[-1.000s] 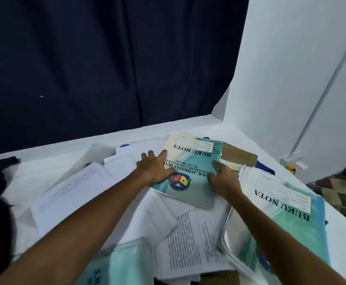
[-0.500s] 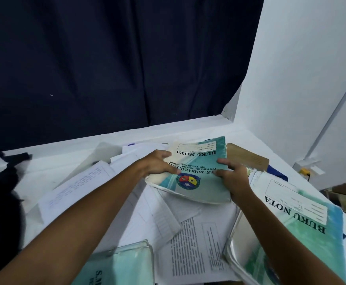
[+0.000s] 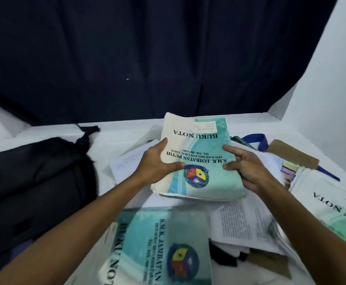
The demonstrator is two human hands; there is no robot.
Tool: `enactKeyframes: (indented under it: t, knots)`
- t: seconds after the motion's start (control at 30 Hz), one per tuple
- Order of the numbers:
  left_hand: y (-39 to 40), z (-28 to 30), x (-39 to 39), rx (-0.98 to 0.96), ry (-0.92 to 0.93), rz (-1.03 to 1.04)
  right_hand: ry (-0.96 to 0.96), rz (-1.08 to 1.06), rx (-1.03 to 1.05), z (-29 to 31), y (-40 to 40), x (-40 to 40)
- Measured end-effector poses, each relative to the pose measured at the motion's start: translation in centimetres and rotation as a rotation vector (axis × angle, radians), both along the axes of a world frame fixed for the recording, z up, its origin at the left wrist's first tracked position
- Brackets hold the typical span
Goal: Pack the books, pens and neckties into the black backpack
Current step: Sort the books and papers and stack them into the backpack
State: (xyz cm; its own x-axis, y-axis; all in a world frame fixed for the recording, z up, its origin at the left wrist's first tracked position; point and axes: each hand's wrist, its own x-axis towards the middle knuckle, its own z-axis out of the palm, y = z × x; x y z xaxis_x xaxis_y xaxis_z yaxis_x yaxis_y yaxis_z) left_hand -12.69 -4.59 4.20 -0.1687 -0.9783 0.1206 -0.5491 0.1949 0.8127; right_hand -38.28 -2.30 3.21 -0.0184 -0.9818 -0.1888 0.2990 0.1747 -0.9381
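Note:
A teal and cream notebook [image 3: 196,145] marked BUKU NOTA is lifted off the pile, tilted up toward me. My left hand [image 3: 157,163] grips its left edge, thumb on the cover. My right hand [image 3: 244,167] holds its right edge, thumb and fingers on the cover. The black backpack [image 3: 36,182] lies on the white table [image 3: 114,130] to the left. A second teal notebook [image 3: 163,243] lies near me, and a third [image 3: 332,204] at the right. No pens are visible. A blue strap-like item [image 3: 256,138] lies behind the held book.
Loose printed sheets [image 3: 240,221] cover the table's middle. A brown paper cover [image 3: 291,153] lies at the right rear. A dark curtain [image 3: 147,58] hangs behind the table and a white wall [image 3: 332,89] stands at the right.
Both hands have closed on the notebook and lifted it from the pile, tilting it up. The view has swung left, bringing the backpack into sight.

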Motion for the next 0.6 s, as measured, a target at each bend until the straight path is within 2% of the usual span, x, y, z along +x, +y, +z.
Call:
enactKeyframes:
  t: [0.1, 0.2, 0.27, 0.33, 0.4, 0.53, 0.6]
  knots:
    - [4.5, -0.2, 5.0, 0.106, -0.001, 0.043, 0.130, 0.117, -0.002, -0.4, 0.4, 3.6]
    - [9.5, -0.7, 9.1, 0.135, 0.093, -0.030, 0.220, 0.233, -0.029, -1.1, 1.2, 5.9]
    - [12.2, -0.7, 11.4, 0.217, 0.072, -0.075, 0.275, 0.328, -0.047, -1.7, 1.6, 6.8]
    - [13.8, -0.8, 13.3, 0.292, -0.023, -0.163, 0.246, 0.423, -0.018, -2.5, 1.9, 7.2]
    - [14.5, -0.5, 14.7, 0.144, -0.195, -0.230, 0.230, 0.510, 0.035, -3.2, 2.0, 7.2]
    - [13.7, -1.5, 16.0, -0.420, -0.493, -0.266, 0.476, 0.696, 0.013, -3.0, 2.8, 7.6]
    - [12.7, -3.0, 15.5, -0.576, -0.570, -0.350, 0.572, 0.741, 0.005, -1.9, 3.2, 8.2]
